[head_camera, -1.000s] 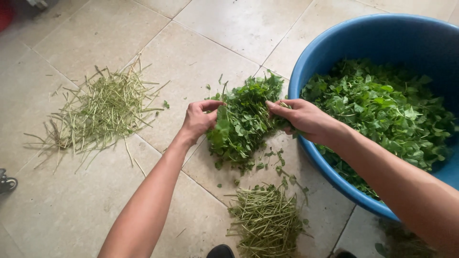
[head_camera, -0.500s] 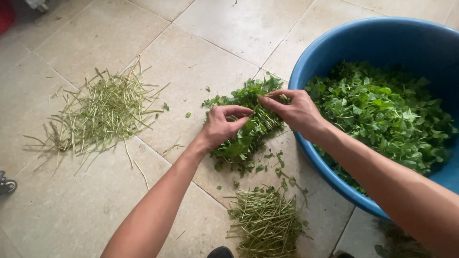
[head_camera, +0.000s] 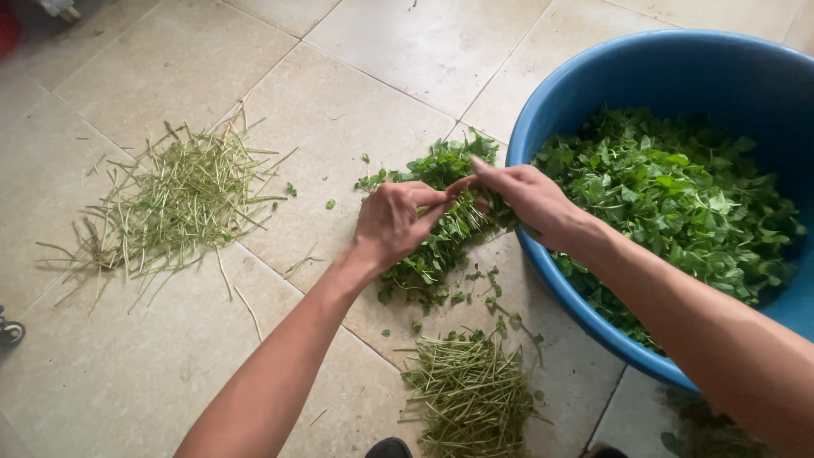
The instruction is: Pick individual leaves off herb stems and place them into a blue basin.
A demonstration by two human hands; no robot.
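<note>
A bunch of leafy green herbs (head_camera: 432, 254) lies on the tiled floor beside a big blue tub (head_camera: 678, 72). My left hand (head_camera: 392, 222) and my right hand (head_camera: 524, 197) meet over the bunch, fingers pinched together on a few sprigs of it. The tub holds a deep layer of plucked green leaves (head_camera: 678, 195). My right forearm crosses the tub's near rim.
A spread pile of bare pale-green stems (head_camera: 170, 199) lies on the floor to the left. A smaller, tighter pile of stems (head_camera: 471, 390) sits near the bottom edge. Loose leaf bits dot the beige tiles. A dark object shows at the left edge (head_camera: 10, 331).
Both hands started spread at the two sides of the herb bunch. They have drawn together over its middle and pinched some sprigs between the fingers.
</note>
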